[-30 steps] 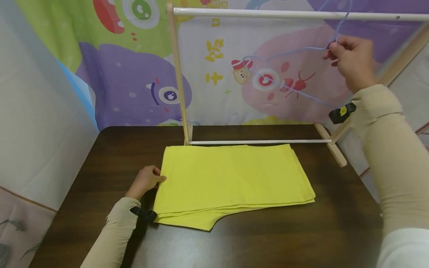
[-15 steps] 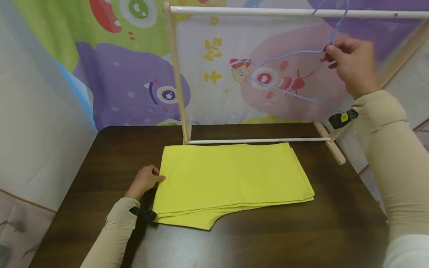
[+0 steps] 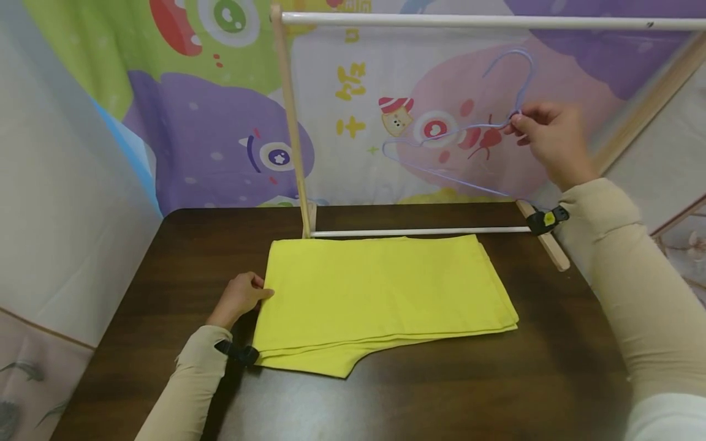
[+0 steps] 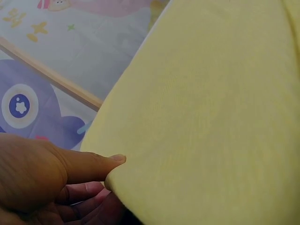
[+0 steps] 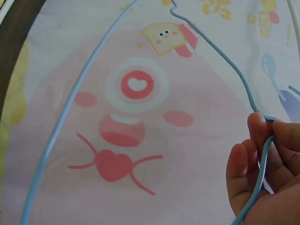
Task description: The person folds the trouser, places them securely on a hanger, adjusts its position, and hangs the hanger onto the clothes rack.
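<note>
Yellow cloth is lying on the tabletop in front of the rack; left hand is pinching its edge, right hand a hanger below the rack's crossbar, both grips closed.

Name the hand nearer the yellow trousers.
Left. The left hand pinches the yellow trousers at their left edge; the right hand holds a wire hanger up beyond their right end.
</note>
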